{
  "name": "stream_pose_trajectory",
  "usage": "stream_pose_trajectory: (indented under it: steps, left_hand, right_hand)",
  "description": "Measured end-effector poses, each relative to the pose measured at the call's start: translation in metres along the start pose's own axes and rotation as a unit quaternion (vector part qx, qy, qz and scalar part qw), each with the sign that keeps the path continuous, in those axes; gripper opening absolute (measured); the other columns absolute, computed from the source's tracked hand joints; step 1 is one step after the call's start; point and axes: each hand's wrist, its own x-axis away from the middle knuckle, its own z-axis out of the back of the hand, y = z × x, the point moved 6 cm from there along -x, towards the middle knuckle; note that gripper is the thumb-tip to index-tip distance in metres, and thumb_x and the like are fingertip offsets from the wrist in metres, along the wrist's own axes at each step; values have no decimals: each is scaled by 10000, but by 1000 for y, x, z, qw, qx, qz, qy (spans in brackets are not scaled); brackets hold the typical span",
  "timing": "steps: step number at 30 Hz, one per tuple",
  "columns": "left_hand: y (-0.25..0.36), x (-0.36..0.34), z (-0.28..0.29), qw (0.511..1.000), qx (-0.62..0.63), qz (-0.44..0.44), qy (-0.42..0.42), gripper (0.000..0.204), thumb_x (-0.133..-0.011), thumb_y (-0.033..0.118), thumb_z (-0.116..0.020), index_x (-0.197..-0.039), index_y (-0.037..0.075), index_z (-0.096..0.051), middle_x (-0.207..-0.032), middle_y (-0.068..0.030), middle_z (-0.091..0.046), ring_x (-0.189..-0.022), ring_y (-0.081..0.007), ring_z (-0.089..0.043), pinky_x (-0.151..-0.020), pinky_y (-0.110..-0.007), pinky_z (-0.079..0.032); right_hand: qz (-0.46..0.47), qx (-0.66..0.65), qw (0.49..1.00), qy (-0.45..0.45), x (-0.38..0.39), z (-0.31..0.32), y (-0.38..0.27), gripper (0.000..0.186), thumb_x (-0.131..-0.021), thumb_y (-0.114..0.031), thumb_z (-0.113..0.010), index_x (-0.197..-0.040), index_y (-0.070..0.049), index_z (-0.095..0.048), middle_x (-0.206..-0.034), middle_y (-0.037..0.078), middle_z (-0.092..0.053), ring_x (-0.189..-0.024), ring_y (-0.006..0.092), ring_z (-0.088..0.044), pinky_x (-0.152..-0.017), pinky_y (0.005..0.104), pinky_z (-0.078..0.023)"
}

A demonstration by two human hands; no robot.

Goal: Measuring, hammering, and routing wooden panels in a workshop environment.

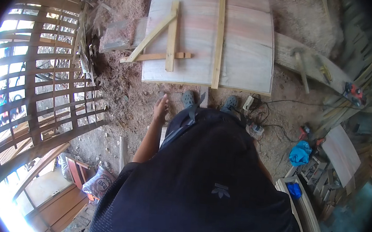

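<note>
- Left hand [161, 107] hangs with fingers loosely spread, holding nothing; right hand is hidden.
- Wooden panel [244, 55] nearby looks stiff and heavy; best gripped by its edges.

Sawdust covers the dirt floor [130, 93]; a slatted wooden wall [44, 68] (daylight glaring through its gaps) stands left, stacked planks [361, 87] right.

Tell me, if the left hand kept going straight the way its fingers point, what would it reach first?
The left hand points forward, toward the near edge of the pale wooden panel. Only sawdust-covered ground shows between them, so the panel's edge looks first in line, though the height difference is hard to judge.
</note>
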Motion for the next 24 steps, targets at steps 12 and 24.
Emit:
stream_pose_trajectory:
  steps: [12, 24]
  left_hand:
    - [30, -25, -100, 937, -299, 34, -179, 434, -984, 513, -653, -1169, 122, -687, -1118, 2, -656, -895, -82, -563, -704, -282, -428]
    - [-32, -43, -169, 947, -138, 95, -274, 582, -888, 624, -744, -1119, 91, -698, -967, -15, -690, -827, -110, -576, -774, -306, -448]
  right_hand:
    - [-178, -395, 900, 40, 25, 130, -50, 375, -925, -274, -679, -1204, -26, -717, -982, 135, -751, -832, 250, -719, -756, 411, -556]
    - [-206, -584, 782, 69, 44, 133, -27, 409, -942, -265, -688, -1251, 1, -657, -927, 87, -728, -767, 185, -704, -632, 335, -542]
